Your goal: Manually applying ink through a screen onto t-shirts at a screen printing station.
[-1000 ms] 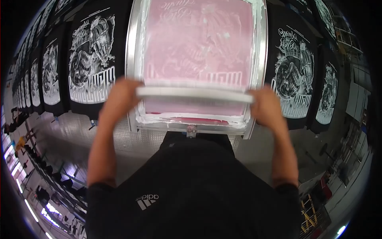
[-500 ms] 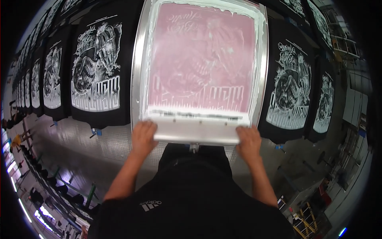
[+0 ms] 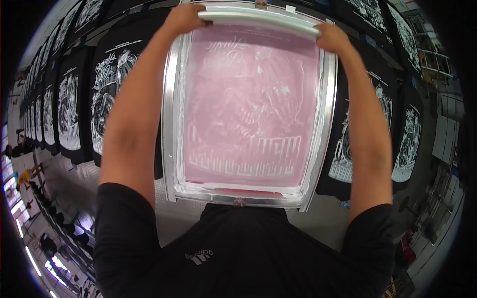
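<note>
A wide metal squeegee (image 3: 258, 20) spans the far end of a screen printing frame (image 3: 171, 114). My left hand (image 3: 186, 19) is closed around its left end and my right hand (image 3: 332, 37) around its right end. Both arms are stretched far forward over the sides of the frame. Below the squeegee lies the pink mesh (image 3: 233, 104), with a pale pattern of lettering and figures showing through. Thick white ink (image 3: 238, 189) lines the mesh's edges and its near end. Whatever lies under the screen is hidden.
Black shirts with white prints stand in rows at both sides, among them a left shirt (image 3: 69, 109) and a right shirt (image 3: 408, 134). A metal clamp (image 3: 239, 202) sits at the frame's near edge. At the far left, a person (image 3: 20, 148) is partly visible.
Both hands have carried the squeegee from the near end of the screen to its far end. The ink band by the near edge is thinner, and my arms are now extended.
</note>
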`<control>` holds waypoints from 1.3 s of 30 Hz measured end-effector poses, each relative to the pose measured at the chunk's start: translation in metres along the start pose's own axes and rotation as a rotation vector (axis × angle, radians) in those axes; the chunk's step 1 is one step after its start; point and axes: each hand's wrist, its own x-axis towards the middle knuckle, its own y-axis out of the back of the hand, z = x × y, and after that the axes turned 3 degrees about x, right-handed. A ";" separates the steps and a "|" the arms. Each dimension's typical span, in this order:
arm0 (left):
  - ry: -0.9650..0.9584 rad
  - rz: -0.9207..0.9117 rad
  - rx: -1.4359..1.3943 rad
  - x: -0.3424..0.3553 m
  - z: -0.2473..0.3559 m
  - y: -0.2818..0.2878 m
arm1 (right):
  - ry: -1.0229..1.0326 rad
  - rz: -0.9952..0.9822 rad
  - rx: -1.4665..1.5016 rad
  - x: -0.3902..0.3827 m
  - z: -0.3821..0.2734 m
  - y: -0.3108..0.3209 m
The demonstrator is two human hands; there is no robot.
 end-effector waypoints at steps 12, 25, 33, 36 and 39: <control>0.009 -0.243 -0.265 -0.376 0.100 0.060 | 0.038 -0.082 0.410 -0.370 -0.162 -0.007; -0.007 0.041 -0.201 -0.492 0.144 0.002 | 0.019 0.020 0.303 -0.462 -0.214 -0.074; 0.027 0.032 -0.112 -0.246 0.056 -0.024 | 0.030 0.210 0.180 -0.240 -0.116 -0.063; 0.043 0.010 -0.011 -0.138 0.029 -0.020 | 0.067 0.299 0.123 -0.149 -0.070 -0.053; 0.076 0.006 0.016 -0.059 0.006 -0.011 | -0.030 0.099 0.062 -0.068 -0.052 -0.020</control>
